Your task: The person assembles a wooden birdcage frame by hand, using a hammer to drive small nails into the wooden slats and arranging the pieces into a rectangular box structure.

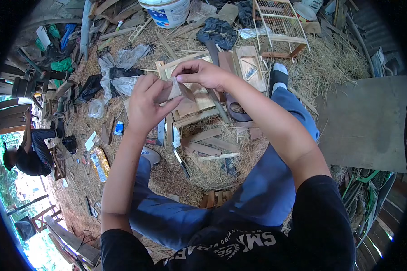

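My left hand (151, 97) and my right hand (196, 77) both hold a thin, light wooden piece (184, 92) above a low wooden work surface. My left fingers are curled at its left side with the thumb along its lower part; my right thumb and fingers pinch its upper end. Below lie a wooden frame with boards (196, 115) and, to the right, what looks like a saw with a dark looped handle (237, 113). A pale board with a cut-out (251, 67) lies just behind it.
Loose offcuts (208, 147), straw, plastic bags (217, 31) and a white bucket (165, 11) surround the work. A slatted wooden rack (278, 25) stands behind. A flat panel (361, 124) is at my right. Another person (32, 156) sits at the far left.
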{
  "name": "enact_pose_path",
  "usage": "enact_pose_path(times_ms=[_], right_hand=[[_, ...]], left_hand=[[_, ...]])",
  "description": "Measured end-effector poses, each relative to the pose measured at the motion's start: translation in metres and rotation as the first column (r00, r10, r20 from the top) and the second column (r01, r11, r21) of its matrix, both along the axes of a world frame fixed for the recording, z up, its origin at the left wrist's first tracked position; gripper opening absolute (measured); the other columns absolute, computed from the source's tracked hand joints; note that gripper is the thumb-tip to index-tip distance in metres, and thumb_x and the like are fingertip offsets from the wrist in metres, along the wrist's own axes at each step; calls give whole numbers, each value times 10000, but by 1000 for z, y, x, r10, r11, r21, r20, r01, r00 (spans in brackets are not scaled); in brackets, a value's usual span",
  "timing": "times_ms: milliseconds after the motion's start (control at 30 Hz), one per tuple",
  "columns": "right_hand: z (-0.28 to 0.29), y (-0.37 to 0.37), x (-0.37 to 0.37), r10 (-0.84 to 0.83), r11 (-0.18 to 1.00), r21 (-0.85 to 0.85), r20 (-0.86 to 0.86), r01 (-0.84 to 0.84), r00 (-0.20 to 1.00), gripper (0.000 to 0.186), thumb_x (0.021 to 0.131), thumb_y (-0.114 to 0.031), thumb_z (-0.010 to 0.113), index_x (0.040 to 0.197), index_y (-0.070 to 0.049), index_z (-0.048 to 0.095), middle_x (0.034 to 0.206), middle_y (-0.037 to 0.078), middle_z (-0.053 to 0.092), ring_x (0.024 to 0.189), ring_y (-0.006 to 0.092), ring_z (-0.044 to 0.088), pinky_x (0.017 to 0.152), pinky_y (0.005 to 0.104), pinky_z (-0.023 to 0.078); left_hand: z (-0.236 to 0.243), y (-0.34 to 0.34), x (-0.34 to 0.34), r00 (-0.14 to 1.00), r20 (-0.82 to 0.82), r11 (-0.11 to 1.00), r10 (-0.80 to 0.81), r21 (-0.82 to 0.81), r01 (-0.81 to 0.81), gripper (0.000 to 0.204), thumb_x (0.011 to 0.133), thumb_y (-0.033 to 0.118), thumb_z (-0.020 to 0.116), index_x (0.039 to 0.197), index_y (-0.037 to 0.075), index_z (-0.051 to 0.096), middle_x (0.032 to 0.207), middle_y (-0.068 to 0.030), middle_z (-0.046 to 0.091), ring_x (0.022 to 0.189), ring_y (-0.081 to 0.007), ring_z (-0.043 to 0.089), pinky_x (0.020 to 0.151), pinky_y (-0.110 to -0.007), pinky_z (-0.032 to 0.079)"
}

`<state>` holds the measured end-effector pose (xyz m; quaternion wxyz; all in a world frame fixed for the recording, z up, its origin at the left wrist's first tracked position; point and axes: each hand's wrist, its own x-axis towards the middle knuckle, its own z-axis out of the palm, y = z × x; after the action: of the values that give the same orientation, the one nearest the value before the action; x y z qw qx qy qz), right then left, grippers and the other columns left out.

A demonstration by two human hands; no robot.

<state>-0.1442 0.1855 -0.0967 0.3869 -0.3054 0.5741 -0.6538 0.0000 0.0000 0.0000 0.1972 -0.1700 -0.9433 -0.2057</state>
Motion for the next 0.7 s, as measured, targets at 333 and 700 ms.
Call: enact_pose_path(times_ms=[333,700], right_hand=[[3,1,2,-1,1000,-28,-21,1,1000,229,1052,-208,773,1245,-85,782,1181,-9,767,1147,102,673,1058,304,511],[0,0,2,-8,1000,-4,-9,8,1000,221,1057,-211,766,1242,-90,774,1176,-13,758,1144,106,671,1059,307,515]], left_hand=[[-2,-2,-1,1000,-2,1000,-22,0,22,398,711,235,973,949,57,708,904,-100,600,848,-334,588,746,-447,500],[-1,1,-3,1000,-13,999,-28,33,29,400,692,190,969,946,48,695,916,-100,607,854,-335,586,754,-443,496]])
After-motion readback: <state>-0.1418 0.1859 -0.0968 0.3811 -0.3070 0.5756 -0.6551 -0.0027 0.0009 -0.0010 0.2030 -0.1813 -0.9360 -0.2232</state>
